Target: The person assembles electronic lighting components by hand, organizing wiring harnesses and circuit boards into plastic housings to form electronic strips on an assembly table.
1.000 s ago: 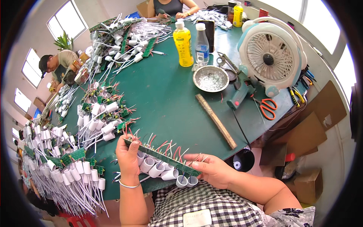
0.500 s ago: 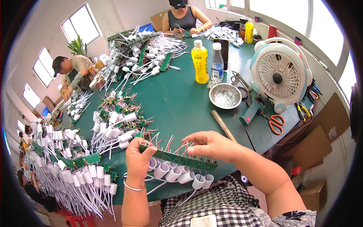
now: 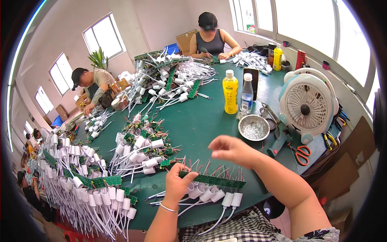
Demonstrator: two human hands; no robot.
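**Green board strip held at the near table edge**

Your left hand (image 3: 177,183) is clamped on the left end of a long, narrow green circuit-board strip (image 3: 213,180), fingers curled over its top edge. The strip lies almost level, just above the near edge of the dark green table (image 3: 201,121), straight in front of you. Red and white wire leads stick up from its upper side, and a row of white plastic lamp sockets (image 3: 213,195) hangs from its lower side, with thin white cables trailing toward your checked shirt.

Your right hand (image 3: 231,150) hovers just above the strip's middle, not touching it. Its fingers are drawn together and bent downward, pinched near the upright leads; you cannot tell from here whether they hold anything.

To your left, heaps of finished strips with white sockets (image 3: 100,193) cover the near left part of the table. Farther off to the right stands a round metal bowl (image 3: 253,128), with a yellow plastic bottle (image 3: 230,92) and a clear water bottle (image 3: 246,94) behind it. A white and teal desk fan (image 3: 308,105) sits at the right edge, with orange-handled scissors (image 3: 300,154) near it. Two other people work at the far side.
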